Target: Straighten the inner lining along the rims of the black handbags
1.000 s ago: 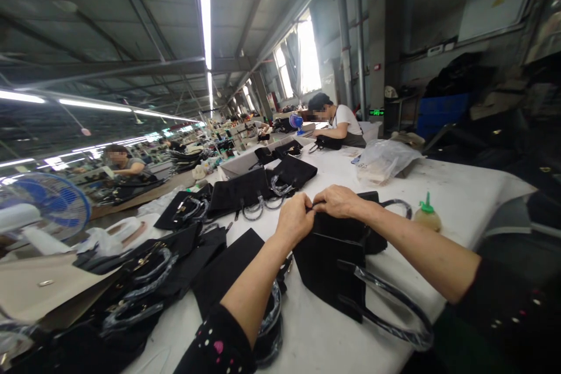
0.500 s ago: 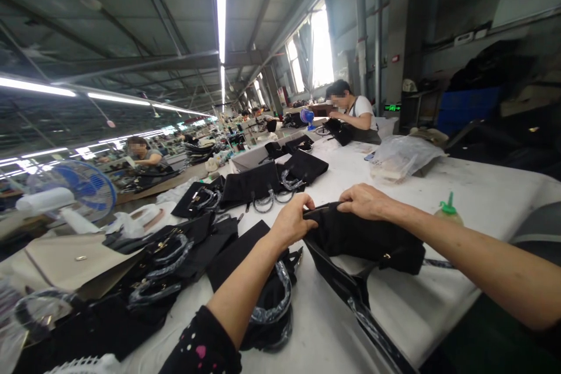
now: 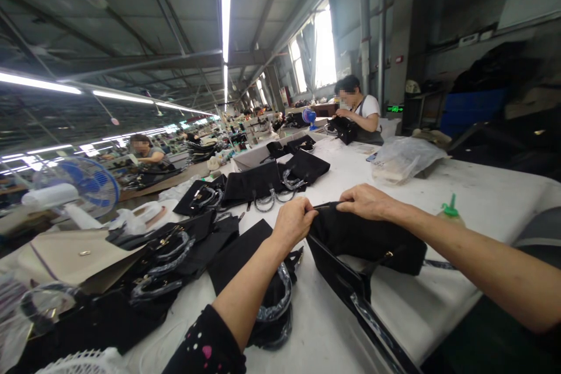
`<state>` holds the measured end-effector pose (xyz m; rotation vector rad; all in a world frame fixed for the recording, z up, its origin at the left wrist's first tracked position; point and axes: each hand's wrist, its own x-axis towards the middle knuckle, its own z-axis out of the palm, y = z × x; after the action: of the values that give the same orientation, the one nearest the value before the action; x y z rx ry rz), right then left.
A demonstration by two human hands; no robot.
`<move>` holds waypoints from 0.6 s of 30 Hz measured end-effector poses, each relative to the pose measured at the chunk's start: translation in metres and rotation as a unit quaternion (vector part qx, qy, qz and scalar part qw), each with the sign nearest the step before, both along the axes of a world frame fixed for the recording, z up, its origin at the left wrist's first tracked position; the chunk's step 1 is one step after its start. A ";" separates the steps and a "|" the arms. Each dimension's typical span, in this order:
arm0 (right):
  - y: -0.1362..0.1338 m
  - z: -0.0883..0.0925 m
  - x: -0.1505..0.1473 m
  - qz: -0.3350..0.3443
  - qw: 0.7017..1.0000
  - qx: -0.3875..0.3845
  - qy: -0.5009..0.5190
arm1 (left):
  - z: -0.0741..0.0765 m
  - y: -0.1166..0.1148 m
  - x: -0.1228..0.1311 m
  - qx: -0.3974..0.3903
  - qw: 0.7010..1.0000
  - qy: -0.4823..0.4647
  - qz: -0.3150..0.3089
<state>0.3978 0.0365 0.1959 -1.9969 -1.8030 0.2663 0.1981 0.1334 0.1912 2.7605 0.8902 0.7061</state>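
Note:
A black handbag point(image 3: 372, 239) stands on the white table in front of me, its plastic-wrapped handle point(image 3: 381, 327) hanging toward me. My left hand point(image 3: 295, 219) pinches the bag's top edge at its left corner. A little to the right, my right hand point(image 3: 366, 201) grips the same edge between thumb and fingers. A small gold-coloured fitting point(image 3: 388, 254) shows on the bag's side. Beneath my left forearm lies another black bag point(image 3: 241, 251) with a wrapped handle point(image 3: 280, 298).
More black bags point(image 3: 252, 181) lie farther back and left. A beige piece point(image 3: 74, 251) and a blue fan point(image 3: 92, 184) are at left. A green-capped bottle point(image 3: 450, 210) and a clear plastic bag point(image 3: 405, 158) stand at right. A co-worker point(image 3: 357, 108) sits beyond the table.
My left thumb and fingers have closed onto the bag's edge, where they were apart before. My right hand keeps its grip. The view has shifted slightly.

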 end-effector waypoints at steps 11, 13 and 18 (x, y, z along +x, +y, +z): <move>0.015 -0.002 -0.005 0.019 0.999 0.028 0.014 | -0.001 0.000 0.001 -0.004 0.999 0.005 0.038; 0.019 -0.003 -0.006 0.036 0.999 0.022 0.031 | 0.000 0.000 0.001 -0.001 0.999 0.011 0.042; 0.026 -0.006 -0.005 0.037 0.998 0.019 0.054 | 0.001 -0.001 0.000 -0.007 0.999 0.015 0.052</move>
<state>0.3929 0.0628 0.1894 -1.8559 -1.8031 0.3521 0.1979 0.1327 0.1920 2.7371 1.0477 0.6732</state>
